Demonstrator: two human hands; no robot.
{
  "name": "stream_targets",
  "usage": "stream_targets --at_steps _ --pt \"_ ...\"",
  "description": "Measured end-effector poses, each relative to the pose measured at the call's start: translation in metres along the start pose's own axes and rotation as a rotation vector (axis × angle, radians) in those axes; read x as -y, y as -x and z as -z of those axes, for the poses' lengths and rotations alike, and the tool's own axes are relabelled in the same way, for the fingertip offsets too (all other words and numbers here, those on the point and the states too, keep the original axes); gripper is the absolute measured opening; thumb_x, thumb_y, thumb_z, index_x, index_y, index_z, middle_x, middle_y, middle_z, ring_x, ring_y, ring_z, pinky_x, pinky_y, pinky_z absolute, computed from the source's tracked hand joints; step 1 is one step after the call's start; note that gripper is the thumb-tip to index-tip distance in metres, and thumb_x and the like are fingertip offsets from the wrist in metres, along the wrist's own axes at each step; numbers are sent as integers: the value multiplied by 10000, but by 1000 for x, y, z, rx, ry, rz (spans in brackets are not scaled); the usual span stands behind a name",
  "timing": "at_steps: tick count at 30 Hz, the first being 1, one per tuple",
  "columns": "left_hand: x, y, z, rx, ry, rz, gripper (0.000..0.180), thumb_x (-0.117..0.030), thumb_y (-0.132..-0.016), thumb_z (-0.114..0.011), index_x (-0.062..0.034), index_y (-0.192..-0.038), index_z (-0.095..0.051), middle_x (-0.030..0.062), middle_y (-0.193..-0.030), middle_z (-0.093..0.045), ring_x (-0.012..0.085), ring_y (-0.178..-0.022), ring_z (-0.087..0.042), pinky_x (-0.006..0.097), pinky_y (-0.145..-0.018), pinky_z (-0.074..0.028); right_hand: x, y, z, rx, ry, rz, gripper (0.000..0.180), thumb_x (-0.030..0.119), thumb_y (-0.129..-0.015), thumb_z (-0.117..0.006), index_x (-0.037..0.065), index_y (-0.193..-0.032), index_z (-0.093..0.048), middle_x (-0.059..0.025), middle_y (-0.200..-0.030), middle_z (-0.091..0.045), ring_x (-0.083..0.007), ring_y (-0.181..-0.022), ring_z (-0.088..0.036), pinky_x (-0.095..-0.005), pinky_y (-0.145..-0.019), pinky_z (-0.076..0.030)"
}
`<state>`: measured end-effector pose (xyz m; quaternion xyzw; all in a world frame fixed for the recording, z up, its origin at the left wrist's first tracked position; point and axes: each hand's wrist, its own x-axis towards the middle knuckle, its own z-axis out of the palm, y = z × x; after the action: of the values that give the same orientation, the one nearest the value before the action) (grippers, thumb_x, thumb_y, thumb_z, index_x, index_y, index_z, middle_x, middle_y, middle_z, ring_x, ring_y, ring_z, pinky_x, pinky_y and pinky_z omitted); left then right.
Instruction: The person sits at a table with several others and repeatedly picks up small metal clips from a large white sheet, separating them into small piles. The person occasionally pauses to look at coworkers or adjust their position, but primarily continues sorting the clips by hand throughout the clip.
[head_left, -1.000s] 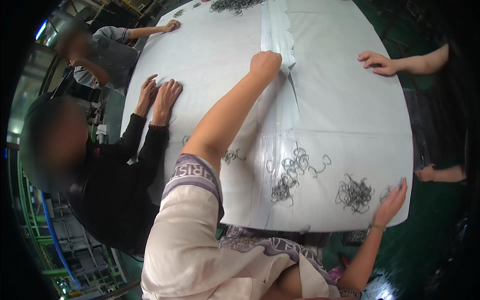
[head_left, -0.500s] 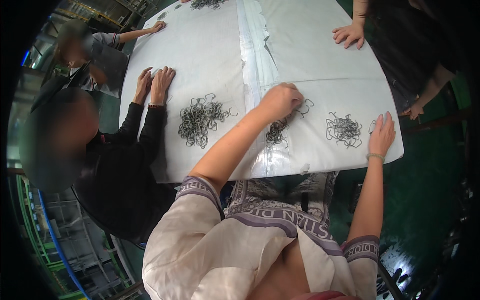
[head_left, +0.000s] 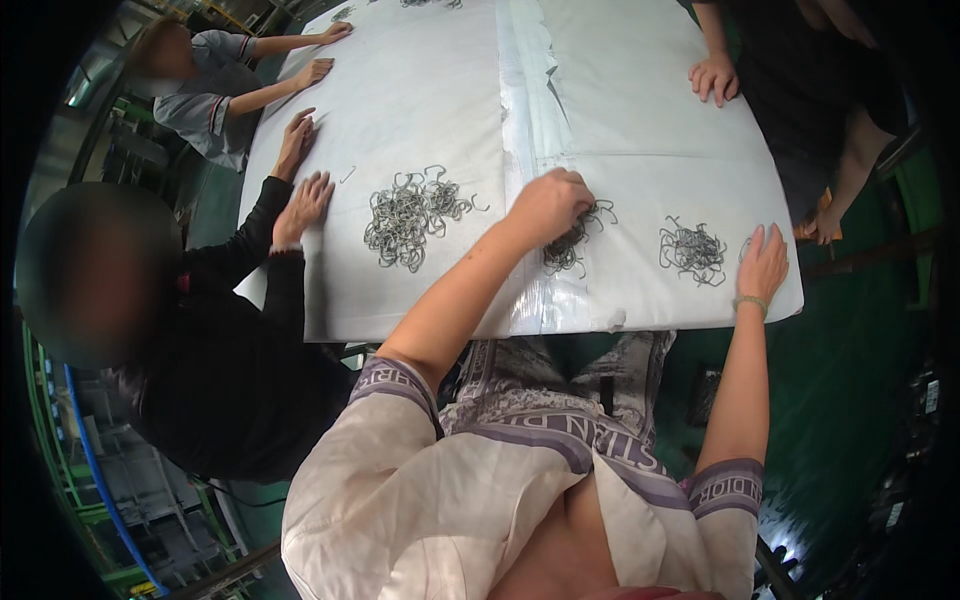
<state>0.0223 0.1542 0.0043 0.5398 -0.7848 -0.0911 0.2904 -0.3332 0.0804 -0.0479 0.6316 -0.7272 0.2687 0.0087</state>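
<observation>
In the head view, the left hand (head_left: pixel 548 203) reaches across the white-covered tabletop (head_left: pixel 430 120), its grip curled loosely down onto a small pile of grey wire hooks (head_left: pixel 572 245) lying beside the taped seam (head_left: pixel 525 110); whether it has actually closed on any hooks cannot be told. The right hand (head_left: pixel 764 262) lies flat and open on the near right edge of the tabletop, holding nothing, just right of another small hook pile (head_left: pixel 692 249). A larger hook pile (head_left: pixel 408 215) sits further left, near a co-worker's hands (head_left: pixel 303 200) pressed on the sheet.
</observation>
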Motion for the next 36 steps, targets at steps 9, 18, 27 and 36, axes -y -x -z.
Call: stream_targets --at_steps 9,18,27,36 --pt "0 3 -5 14 -48 65 63 -67 -743 -640 -36 -776 -684 90 -772 -624 282 -766 -616 371 -673 -510 9 3 6 8 52 29 509 418 -970 -355 39 -1294 -457 -185 -1314 -480 -355 -1278 -377 -498 -1059 -259" --pt "-10 -11 -9 252 -419 -99 91 -87 -723 -613 -56 -761 -690 101 -754 -613 296 -702 -626 377 -659 -517 7 4 1 1 22 28 518 431 -969 -359 49 -1308 -448 -178 -1337 -467 -358 -1299 -357 -493 -1069 -251" --pt "0 -22 3 194 -26 -18 167 -169 -756 -636 -65 -871 -699 137 -998 -655 318 -943 -602 394 -792 -488 3 2 12 -3 67 27 517 415 -962 -384 37 -1308 -449 -184 -1327 -477 -352 -1285 -373 -481 -1067 -255" --pt "-14 19 -18 61 11 -72 335 -186 -774 -672 -25 -1061 -613 143 -1151 -596 306 -1145 -515 400 -927 -422 6 3 2 29 66 -25 507 403 -974 -368 50 -1336 -412 -194 -1377 -421 -345 -1326 -322 -486 -1092 -220"
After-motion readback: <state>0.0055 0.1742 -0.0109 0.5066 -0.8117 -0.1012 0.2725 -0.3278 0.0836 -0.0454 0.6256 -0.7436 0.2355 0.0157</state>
